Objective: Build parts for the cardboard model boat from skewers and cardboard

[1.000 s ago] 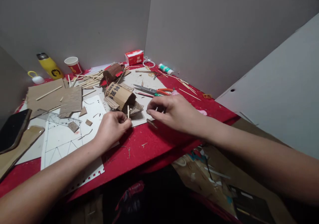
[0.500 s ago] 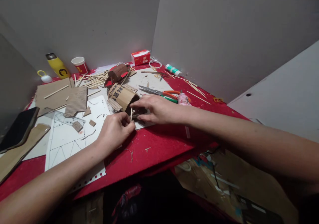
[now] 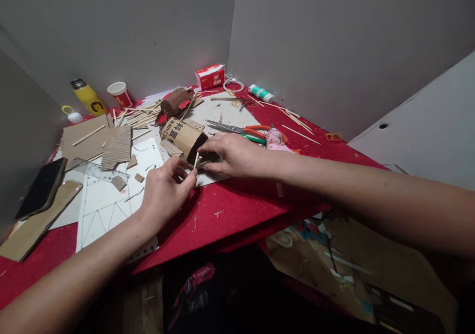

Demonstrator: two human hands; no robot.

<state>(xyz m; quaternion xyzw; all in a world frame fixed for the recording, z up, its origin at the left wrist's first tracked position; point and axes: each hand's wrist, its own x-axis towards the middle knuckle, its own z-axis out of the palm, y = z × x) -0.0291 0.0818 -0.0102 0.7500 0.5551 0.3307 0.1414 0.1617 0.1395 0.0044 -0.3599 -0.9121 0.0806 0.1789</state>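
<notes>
Near the table's front edge, my left hand [image 3: 167,181] pinches a short, pale wooden stick [image 3: 196,160] between thumb and fingertips. The stick stands tilted, its top leaning right. Close beside it is my right hand [image 3: 233,154], with curled fingers and thumb round the other side of the small stick piece; what lies between them is partly hidden. Just behind the fingers lies a rolled cardboard tube [image 3: 184,135] with printed characters, its dark open end facing my right hand. Scissors [image 3: 232,127] with orange handles lie beyond my right hand.
Ruled drawing paper [image 3: 107,215], corrugated cardboard [image 3: 117,148], a clear set square [image 3: 100,169] and a phone [image 3: 42,185] lie at left. Behind are loose sticks [image 3: 144,114], a brown roll [image 3: 175,101], a yellow bottle [image 3: 88,98], a paper cup [image 3: 120,95] and a tissue pack [image 3: 210,76].
The view has shifted slightly. The small stick, upright before, now leans right in my left fingers. Both hands stay close together in front of the cardboard tube.
</notes>
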